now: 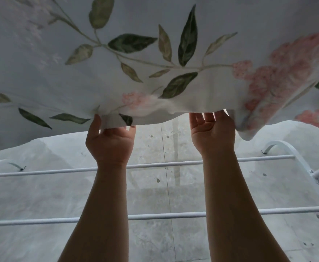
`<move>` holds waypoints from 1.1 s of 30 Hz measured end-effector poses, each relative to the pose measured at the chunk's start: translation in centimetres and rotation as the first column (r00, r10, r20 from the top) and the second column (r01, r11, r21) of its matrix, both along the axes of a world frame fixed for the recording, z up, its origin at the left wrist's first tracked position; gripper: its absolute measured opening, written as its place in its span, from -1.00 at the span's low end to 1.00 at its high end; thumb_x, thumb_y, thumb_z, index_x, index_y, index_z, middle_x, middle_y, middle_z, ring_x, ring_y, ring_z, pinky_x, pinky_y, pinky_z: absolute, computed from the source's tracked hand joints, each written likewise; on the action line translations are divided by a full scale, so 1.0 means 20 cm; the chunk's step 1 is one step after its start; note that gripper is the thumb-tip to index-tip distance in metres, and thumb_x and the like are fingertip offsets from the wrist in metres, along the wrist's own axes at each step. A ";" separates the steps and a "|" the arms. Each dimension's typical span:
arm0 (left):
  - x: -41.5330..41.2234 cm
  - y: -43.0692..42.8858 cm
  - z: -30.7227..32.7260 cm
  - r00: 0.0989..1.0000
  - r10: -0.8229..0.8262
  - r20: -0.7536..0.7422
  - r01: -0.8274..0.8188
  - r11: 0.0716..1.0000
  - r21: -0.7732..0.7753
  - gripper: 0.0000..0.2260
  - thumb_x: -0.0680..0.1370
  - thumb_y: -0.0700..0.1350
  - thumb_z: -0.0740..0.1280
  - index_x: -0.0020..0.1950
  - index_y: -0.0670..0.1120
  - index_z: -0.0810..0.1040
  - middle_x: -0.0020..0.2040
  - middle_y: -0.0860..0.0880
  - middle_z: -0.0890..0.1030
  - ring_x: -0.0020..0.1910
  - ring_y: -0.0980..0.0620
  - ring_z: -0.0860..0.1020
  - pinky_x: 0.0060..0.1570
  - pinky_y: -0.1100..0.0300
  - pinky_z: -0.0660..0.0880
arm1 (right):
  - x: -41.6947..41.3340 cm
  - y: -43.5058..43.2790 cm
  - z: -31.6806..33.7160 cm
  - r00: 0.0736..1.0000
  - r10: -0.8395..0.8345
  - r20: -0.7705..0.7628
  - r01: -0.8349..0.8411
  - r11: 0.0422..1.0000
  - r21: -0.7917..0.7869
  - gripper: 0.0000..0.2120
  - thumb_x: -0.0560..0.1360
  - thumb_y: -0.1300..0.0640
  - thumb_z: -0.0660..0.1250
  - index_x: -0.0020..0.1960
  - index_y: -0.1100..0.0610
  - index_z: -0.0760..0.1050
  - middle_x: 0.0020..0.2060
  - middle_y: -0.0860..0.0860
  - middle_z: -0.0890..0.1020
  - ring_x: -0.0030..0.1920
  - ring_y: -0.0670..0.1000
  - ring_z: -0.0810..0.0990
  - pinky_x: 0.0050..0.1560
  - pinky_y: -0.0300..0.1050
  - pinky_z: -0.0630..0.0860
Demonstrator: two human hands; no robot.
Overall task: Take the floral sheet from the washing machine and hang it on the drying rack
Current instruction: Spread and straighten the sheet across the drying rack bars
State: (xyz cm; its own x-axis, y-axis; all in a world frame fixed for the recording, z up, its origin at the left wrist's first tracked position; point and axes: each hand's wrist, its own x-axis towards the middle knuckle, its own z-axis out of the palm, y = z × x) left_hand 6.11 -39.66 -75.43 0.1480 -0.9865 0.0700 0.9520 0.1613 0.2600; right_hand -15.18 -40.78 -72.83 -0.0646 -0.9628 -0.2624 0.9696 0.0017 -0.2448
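The floral sheet [155, 59], white with green leaves and pink blossoms, fills the whole upper half of the head view and billows above the white drying rack [155, 165]. My left hand [110, 140] pinches the sheet's lower hem between thumb and fingers. My right hand [212, 131] is palm-up with its fingertips tucked under the hem, the fingers partly hidden by the cloth. Both forearms stretch forward over the rack's bars. More of the sheet hangs pale and translucent over the rack at left and right.
Two horizontal white rack bars [166, 216] cross below my arms. The rack's curved end frame with bolts [294, 154] is at the right. A grey, speckled tiled floor [155, 190] lies beneath.
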 end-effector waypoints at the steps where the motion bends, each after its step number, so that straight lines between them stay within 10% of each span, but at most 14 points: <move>1: 0.00 0.00 -0.01 0.999 0.026 0.041 -0.026 1.000 0.015 -0.71 0.42 -0.08 0.41 0.14 -0.02 0.60 -0.01 0.08 0.65 0.14 0.10 0.61 0.32 -0.09 0.29 | -0.01 0.00 -0.01 1.000 0.009 -0.006 -0.009 1.000 0.007 -0.69 0.53 0.32 0.30 0.26 0.19 0.58 0.07 0.11 0.69 0.14 0.14 0.67 0.00 0.06 0.66; 5: -0.03 0.00 -0.03 0.999 0.002 0.052 -0.005 0.998 0.061 -0.90 0.48 -0.05 0.40 -0.05 -0.02 0.57 -0.22 0.11 0.59 -0.08 0.17 0.62 0.18 -0.03 0.37 | -0.01 -0.01 -0.06 0.999 -0.009 -0.052 0.009 1.000 0.005 -0.85 0.55 0.36 0.27 0.02 0.20 0.57 -0.06 0.11 0.68 0.13 0.11 0.67 0.07 0.09 0.64; 14: -0.05 0.02 -0.10 0.999 0.007 0.034 -0.013 0.985 0.170 -0.63 0.58 0.02 0.31 0.37 -0.04 0.53 0.29 0.03 0.59 0.32 0.03 0.53 0.44 -0.14 0.19 | -0.01 0.04 -0.08 0.996 -0.053 -0.072 0.054 0.998 0.011 -0.56 0.63 0.28 0.23 -0.35 0.20 0.70 -0.15 0.13 0.72 0.09 0.10 0.68 0.26 0.04 0.55; 19: -0.06 0.04 0.01 0.992 0.004 0.124 -0.015 0.997 0.080 -0.76 0.58 0.00 0.26 0.18 -0.01 0.61 0.29 0.02 0.58 0.33 -0.07 0.53 0.42 -0.15 0.21 | 0.09 0.05 -0.11 0.982 -0.145 -0.119 0.150 0.988 0.036 -0.82 0.52 0.24 0.21 -0.05 0.20 0.60 -0.01 0.16 0.60 0.10 0.12 0.60 0.18 -0.04 0.61; 25: -0.01 0.05 0.12 0.957 0.089 0.277 -0.148 0.968 0.200 -0.67 0.60 0.12 0.27 0.31 0.04 0.56 0.26 0.01 0.62 0.34 -0.08 0.50 0.40 -0.12 0.25 | 0.28 0.07 0.02 0.985 -0.098 -0.140 0.085 0.991 -0.102 -0.37 0.39 0.44 0.38 0.30 -0.11 0.44 0.26 0.02 0.59 0.23 0.11 0.61 0.17 0.21 0.59; 33: 0.02 0.05 0.10 0.894 0.153 0.420 -0.350 0.824 0.446 -0.82 0.62 -0.06 0.31 0.20 -0.05 0.53 0.20 0.01 0.58 0.19 -0.05 0.53 0.13 -0.01 0.43 | 0.19 0.02 -0.01 0.959 -0.103 -0.263 0.110 0.994 0.012 -0.93 0.51 0.18 0.46 -0.01 0.07 0.64 0.01 0.02 0.73 0.11 0.05 0.68 0.13 0.14 0.62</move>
State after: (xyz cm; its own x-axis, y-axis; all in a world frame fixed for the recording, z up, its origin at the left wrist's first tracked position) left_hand 6.51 -38.57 -73.40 0.4585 -0.8283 -0.3221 0.7227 0.1366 0.6776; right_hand -11.42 -40.43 -72.93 -0.2362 -0.9396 -0.2479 0.8667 -0.0883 -0.4910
